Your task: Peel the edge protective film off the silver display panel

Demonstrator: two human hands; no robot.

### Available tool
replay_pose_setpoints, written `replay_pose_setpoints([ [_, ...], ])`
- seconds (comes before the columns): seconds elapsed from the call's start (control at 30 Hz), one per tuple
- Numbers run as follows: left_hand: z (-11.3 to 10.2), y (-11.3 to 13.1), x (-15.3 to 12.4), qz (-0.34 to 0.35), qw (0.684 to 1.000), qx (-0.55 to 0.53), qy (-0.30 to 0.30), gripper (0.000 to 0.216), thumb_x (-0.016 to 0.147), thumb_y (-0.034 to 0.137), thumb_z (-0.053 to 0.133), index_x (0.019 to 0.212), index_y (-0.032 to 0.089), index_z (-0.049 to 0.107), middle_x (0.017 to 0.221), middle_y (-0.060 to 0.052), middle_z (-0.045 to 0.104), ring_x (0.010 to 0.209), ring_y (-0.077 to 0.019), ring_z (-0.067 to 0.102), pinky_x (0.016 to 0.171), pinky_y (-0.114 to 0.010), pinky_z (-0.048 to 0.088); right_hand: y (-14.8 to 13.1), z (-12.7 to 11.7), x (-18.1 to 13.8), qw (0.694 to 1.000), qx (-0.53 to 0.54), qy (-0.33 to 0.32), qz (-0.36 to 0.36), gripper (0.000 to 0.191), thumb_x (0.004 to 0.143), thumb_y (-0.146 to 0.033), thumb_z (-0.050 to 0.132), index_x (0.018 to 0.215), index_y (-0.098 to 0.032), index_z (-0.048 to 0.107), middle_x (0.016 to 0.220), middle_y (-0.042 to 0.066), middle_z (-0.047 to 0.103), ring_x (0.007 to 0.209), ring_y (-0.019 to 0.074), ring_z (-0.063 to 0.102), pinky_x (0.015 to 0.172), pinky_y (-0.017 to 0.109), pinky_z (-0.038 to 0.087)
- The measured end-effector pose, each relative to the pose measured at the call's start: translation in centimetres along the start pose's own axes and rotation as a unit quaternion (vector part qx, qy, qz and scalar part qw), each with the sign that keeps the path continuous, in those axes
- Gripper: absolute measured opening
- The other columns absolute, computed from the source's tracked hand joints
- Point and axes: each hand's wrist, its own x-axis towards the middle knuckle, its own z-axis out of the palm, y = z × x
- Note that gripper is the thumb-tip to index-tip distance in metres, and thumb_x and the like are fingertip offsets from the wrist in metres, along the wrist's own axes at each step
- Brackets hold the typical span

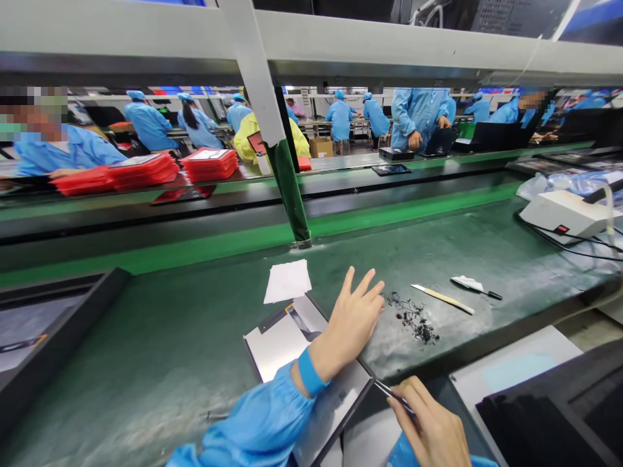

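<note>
My left hand (pixel 351 319) is open, its fingers spread over the far right side of a flat, silver-backed panel (pixel 272 350). A blue band circles that wrist, and the forearm covers much of the panel's middle. In my right hand (pixel 431 425) is a pair of tweezers (pixel 393 394), the tips pointing at the panel's dark right edge near its corner. The panel lies tilted toward me at the bench edge. Just right of my left hand, small black scraps (pixel 416 321) are scattered on the green mat.
White paper sheets (pixel 287 281) lie beyond the panel. A yellow-handled knife (pixel 442 299) and a black tool with white wrapping (pixel 474 285) rest at right. A white device (pixel 567 217) stands farther right, a black tray (pixel 92 318) at left. Co-workers in blue sit across a post (pixel 287 188).
</note>
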Motion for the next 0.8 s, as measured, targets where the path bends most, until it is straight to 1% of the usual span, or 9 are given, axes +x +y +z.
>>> replay_pose_setpoints([
  [0.03,-0.4,0.0,-1.1,0.004,1.000,0.022,0.009,0.017,0.096,0.007,0.052,0.095,0.014,0.067,0.131,-0.013,0.067,0.138,-0.0327,0.048,0.117,-0.064,0.025,-0.1,0.1,0.0,1.000,-0.012,0.005,-0.005,0.026,0.105,-0.032,0.041,0.096,-0.023,0.065,0.082,0.001,0.072,0.059,0.0109,0.072,0.051,0.014,0.049],
  [0.1,-0.9,0.1,-3.6,0.003,0.998,0.061,0.022,0.019,0.097,0.008,0.050,0.104,0.013,0.066,0.126,-0.015,0.070,0.128,-0.0315,0.059,0.114,-0.060,0.036,-0.3,0.1,0.1,1.000,-0.023,0.012,-0.009,0.027,0.105,-0.031,0.040,0.095,-0.023,0.064,0.081,0.001,0.072,0.063,0.0110,0.073,0.052,0.014,0.049],
  [0.17,-1.2,0.6,-6.2,0.004,0.997,0.075,0.026,0.021,0.099,0.012,0.047,0.104,0.012,0.067,0.114,-0.014,0.075,0.117,-0.0308,0.067,0.109,-0.056,0.044,-0.5,0.2,0.2,1.000,-0.027,0.012,-0.003,0.029,0.106,-0.031,0.039,0.094,-0.023,0.064,0.080,0.001,0.072,0.065,0.0117,0.074,0.054,0.014,0.049],
  [0.2,-1.2,1.0,-7.4,0.008,0.997,0.076,0.026,0.023,0.100,0.014,0.045,0.104,0.012,0.067,0.113,-0.013,0.075,0.115,-0.0301,0.068,0.107,-0.053,0.047,-0.6,0.2,0.2,1.000,-0.028,0.011,0.004,0.030,0.106,-0.031,0.038,0.094,-0.023,0.064,0.080,0.001,0.072,0.066,0.0120,0.074,0.054,0.015,0.049],
  [0.27,-0.8,2.0,-9.5,0.022,0.998,0.063,0.019,0.025,0.102,0.018,0.044,0.111,0.013,0.066,0.121,-0.013,0.073,0.117,-0.0289,0.067,0.104,-0.049,0.051,-0.8,0.4,0.3,0.999,-0.030,0.012,0.020,0.032,0.106,-0.030,0.036,0.093,-0.023,0.064,0.080,0.001,0.072,0.066,0.0125,0.073,0.055,0.016,0.049],
  [0.37,0.2,3.3,-11.9,0.028,0.996,0.067,0.044,0.030,0.103,0.022,0.043,0.123,0.011,0.062,0.133,-0.012,0.066,0.124,-0.0273,0.063,0.101,-0.041,0.056,-1.0,0.6,0.2,0.999,-0.032,0.021,0.029,0.032,0.106,-0.030,0.036,0.093,-0.024,0.065,0.081,0.002,0.073,0.066,0.0130,0.073,0.055,0.018,0.049],
  [0.57,2.3,4.3,-13.8,0.002,0.997,0.058,0.060,0.037,0.103,0.021,0.044,0.136,0.008,0.055,0.143,-0.014,0.057,0.134,-0.0273,0.053,0.106,-0.039,0.051,-1.1,0.0,0.4,0.998,-0.064,-0.003,0.018,0.035,0.106,-0.030,0.035,0.095,-0.024,0.067,0.082,0.004,0.074,0.067,0.0139,0.072,0.055,0.019,0.049],
  [0.7,2.6,4.3,-14.0,-0.005,0.998,0.036,0.060,0.041,0.102,0.020,0.046,0.141,0.007,0.050,0.145,-0.014,0.055,0.138,-0.0273,0.047,0.110,-0.040,0.047,-1.0,-0.7,0.8,0.997,-0.077,-0.030,-0.004,0.036,0.106,-0.031,0.037,0.092,-0.026,0.070,0.078,0.003,0.072,0.063,0.0131,0.070,0.052,0.017,0.048],
  [0.8,2.6,4.4,-14.0,0.000,0.997,0.042,0.065,0.042,0.103,0.018,0.044,0.142,0.007,0.048,0.145,-0.015,0.055,0.139,-0.0278,0.046,0.109,-0.041,0.048,-0.9,-1.0,1.1,0.997,-0.071,-0.037,-0.013,0.037,0.106,-0.030,0.038,0.087,-0.026,0.069,0.076,0.002,0.071,0.062,0.0127,0.069,0.052,0.017,0.048],
])
